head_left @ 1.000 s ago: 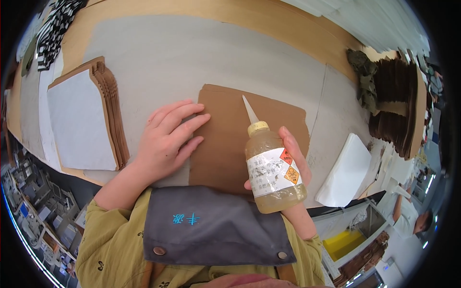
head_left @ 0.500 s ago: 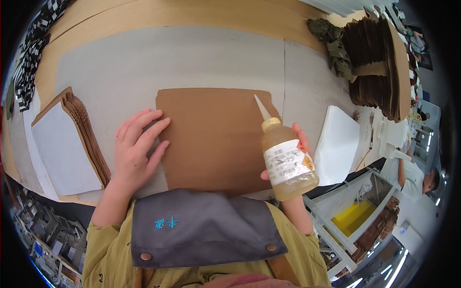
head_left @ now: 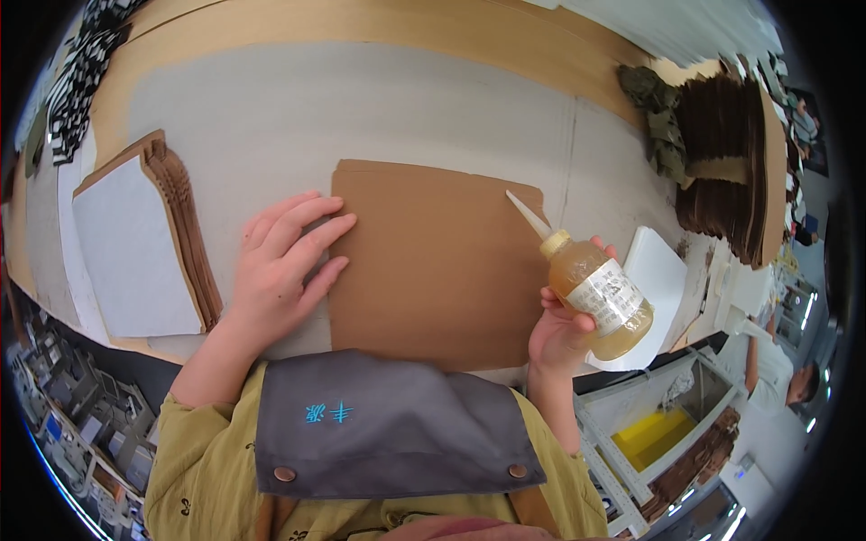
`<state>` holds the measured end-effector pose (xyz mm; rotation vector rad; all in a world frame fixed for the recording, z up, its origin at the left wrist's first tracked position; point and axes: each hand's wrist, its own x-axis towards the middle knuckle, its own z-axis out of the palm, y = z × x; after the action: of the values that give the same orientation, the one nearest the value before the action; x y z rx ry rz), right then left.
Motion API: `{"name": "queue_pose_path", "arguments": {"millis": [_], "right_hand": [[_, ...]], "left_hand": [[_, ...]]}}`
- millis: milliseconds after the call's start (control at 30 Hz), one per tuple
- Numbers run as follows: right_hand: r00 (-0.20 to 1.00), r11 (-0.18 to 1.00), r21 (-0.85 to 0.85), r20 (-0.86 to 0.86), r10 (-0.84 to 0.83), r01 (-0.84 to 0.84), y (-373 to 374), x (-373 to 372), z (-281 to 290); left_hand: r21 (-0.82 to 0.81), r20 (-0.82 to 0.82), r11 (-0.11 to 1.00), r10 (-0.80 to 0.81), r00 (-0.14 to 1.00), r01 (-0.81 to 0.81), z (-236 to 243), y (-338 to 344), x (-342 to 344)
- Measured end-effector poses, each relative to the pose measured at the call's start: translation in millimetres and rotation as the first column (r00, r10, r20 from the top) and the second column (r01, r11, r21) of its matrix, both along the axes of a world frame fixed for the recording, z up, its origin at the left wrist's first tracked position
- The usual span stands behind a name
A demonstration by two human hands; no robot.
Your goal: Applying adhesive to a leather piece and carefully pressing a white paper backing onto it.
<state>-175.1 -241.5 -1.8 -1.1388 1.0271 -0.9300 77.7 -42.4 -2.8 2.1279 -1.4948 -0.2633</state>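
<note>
White sheets (head_left: 655,260) behind bottle (head_left: 604,296); right hand (head_left: 559,339) curled round it; empty left hand (head_left: 278,269) part-spread at panel (head_left: 433,270).

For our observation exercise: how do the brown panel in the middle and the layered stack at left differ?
The brown panel looks thin; the layered stack is thick. The panel's top is plain brown; the stack's is mostly white sheet. The left hand touches the panel's edge; the stack lies untouched. Both show brown edges.

You've got bright, even light across your table (head_left: 379,24), its middle crisp. Lamps (head_left: 806,316) glare at far right, and your table's edges bow toward blackness.
</note>
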Motion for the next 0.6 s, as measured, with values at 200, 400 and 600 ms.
{"name": "queue_pose_path", "arguments": {"millis": [200, 400, 600], "right_hand": [[0.995, 0.983, 0.155, -0.004, 0.096, -0.094, 8, 24, -1], [0.973, 0.955, 0.186, 0.023, 0.232, -0.232, 13, 49, -1], [0.938, 0.929, 0.129, 0.039, 0.345, -0.347, 21, 76, 2]], "left_hand": [[-0.019, 0.032, 1.000, 0.014, 0.999, -0.013, 1, 0, 2], [-0.036, -0.010, 0.999, 0.015, 1.000, -0.015, 0, 3, 4], [-0.063, -0.052, 0.998, 0.020, 0.998, -0.023, -2, 6, 2]]}}
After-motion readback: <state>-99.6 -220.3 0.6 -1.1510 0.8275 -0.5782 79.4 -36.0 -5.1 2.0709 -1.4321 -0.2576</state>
